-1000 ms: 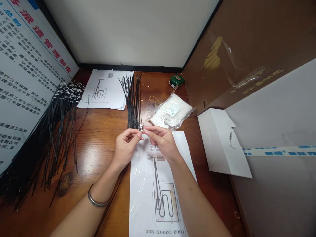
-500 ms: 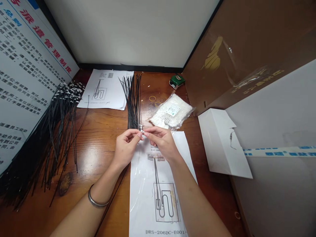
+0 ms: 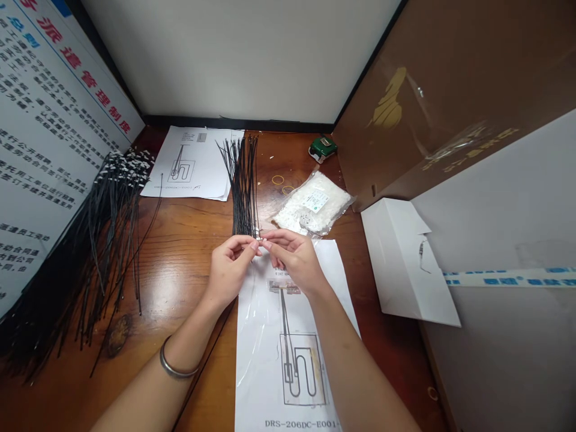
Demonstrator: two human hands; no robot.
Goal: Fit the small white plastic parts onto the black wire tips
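My left hand (image 3: 228, 268) is closed in a pinch on a black wire (image 3: 207, 358), whose tail runs down beneath the wrist to the lower edge. Facing it fingertip to fingertip, my right hand (image 3: 297, 259) pinches a tiny white connector (image 3: 259, 239), mostly covered by the fingers. Just beyond the hands lies a bundle of black wires (image 3: 244, 186), laid lengthwise. Under the right hand is a printed drawing sheet (image 3: 258, 360) with a wiring diagram. A clear bag of small white pieces (image 3: 330, 201) rests behind the right hand.
A large heap of black wires with white ends (image 3: 96, 240) spreads along the left side. More printed sheets (image 3: 157, 180) lie at the back left. A green tape measure (image 3: 323, 147), yellow rubber bands (image 3: 278, 179) and a folded white card (image 3: 400, 264) are around. Panels enclose the table.
The fingertips have shifted very slightly around the small white connector. Both hands stay in the same place, and nothing else has moved.
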